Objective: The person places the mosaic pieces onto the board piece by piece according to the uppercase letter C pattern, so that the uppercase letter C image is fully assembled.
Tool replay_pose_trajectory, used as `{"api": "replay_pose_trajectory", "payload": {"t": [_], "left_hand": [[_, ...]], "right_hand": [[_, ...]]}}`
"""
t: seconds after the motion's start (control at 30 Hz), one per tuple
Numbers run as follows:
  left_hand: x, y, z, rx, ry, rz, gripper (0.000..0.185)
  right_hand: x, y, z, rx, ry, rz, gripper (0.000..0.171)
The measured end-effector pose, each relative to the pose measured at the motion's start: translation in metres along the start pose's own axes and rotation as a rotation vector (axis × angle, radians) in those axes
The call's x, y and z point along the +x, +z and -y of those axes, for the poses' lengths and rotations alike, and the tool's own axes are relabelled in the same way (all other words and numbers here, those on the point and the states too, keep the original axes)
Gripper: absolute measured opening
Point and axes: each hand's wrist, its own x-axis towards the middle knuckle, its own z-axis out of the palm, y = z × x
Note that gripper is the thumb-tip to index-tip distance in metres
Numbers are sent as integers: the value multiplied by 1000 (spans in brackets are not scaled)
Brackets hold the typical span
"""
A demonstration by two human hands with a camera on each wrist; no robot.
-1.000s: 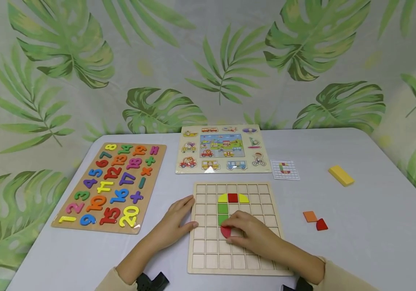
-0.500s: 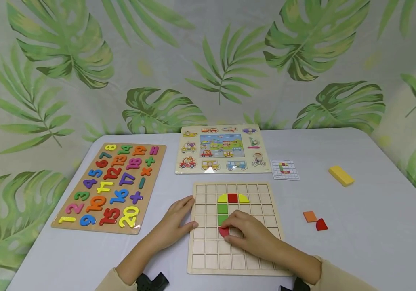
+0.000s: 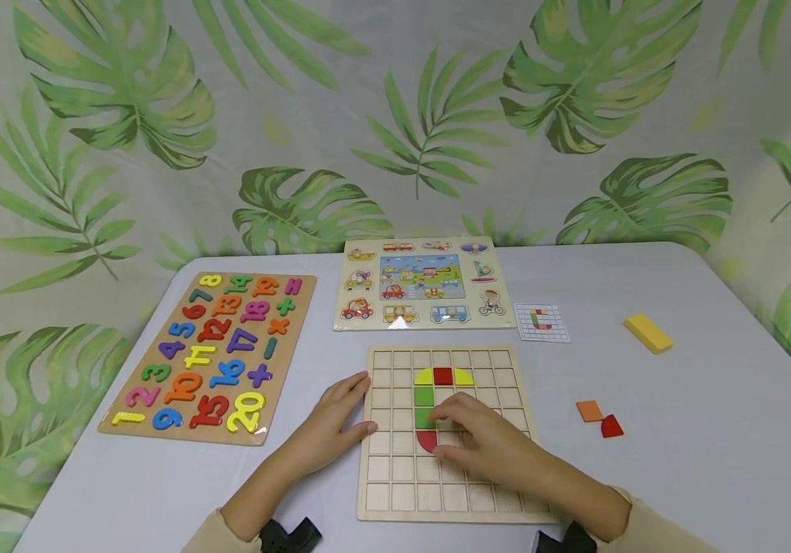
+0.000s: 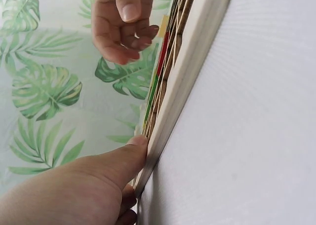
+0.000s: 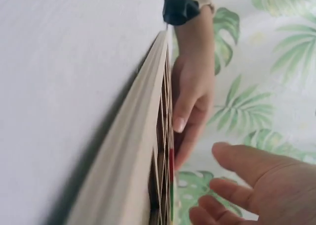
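At far left the number board [image 3: 302, 303] lies flat, its numerals all seated, apparently set aside to leave working room. The left hand [image 3: 332, 422] rests with fingers relaxed along the left edge of the grid board [image 3: 402, 515], thumb on the rim, probably to stop it sliding; its fingertips are partly hidden at that edge. Behind stands or leans the picture board [image 3: 340, 322], which I cannot tell, likely put there to be out of reach's way. On the grid, 2 green squares [image 3: 424, 396] run down from a yellow corner piece, with a red square [image 3: 442, 376] beside that. Below the green lies the red rounded piece [image 3: 426, 440], seemingly seated in its cell. The right hand [image 3: 488, 442] is loosely open over the grid, thumb and fingers parted, gripping nothing; whether the thumb grazes the red is unclear, and hand and forearm cover several cells. Rightward, the pattern card [image 3: 561, 336] faces up, probably for glancing at, its print too small to read exactly. The orange square [image 3: 590, 412] and red corner piece [image 3: 612, 427] lie within easy reach, the yellow block [image 3: 648, 334] farther off
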Motion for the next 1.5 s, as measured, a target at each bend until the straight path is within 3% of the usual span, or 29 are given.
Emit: {"api": "replay_pose_trajectory", "payload": {"t": [0.27, 0.5, 0.73, 1.03, 1.37, 1.5], "left_hand": [[0, 0, 1, -11, 4, 0, 64], [0, 1, 0, -5, -7, -11, 64], [1, 0, 1, -16, -11, 12, 65], [0, 0, 1, -10, 5, 27, 64], [0, 0, 1, -14, 1, 2, 63], [0, 0, 1, -6, 6, 4, 64]], "right_hand": [[-23, -40, -5, -101, 6, -126, 42], [-54, -71, -35, -187, 21, -247, 44], [-78, -81, -70, -234, 77, -340, 42], [-87, -81, -102, -265, 150, -273, 38], [-88, -81, -103, -294, 46, -231, 41], [-88, -82, -103, -302, 45, -221, 34]]}}
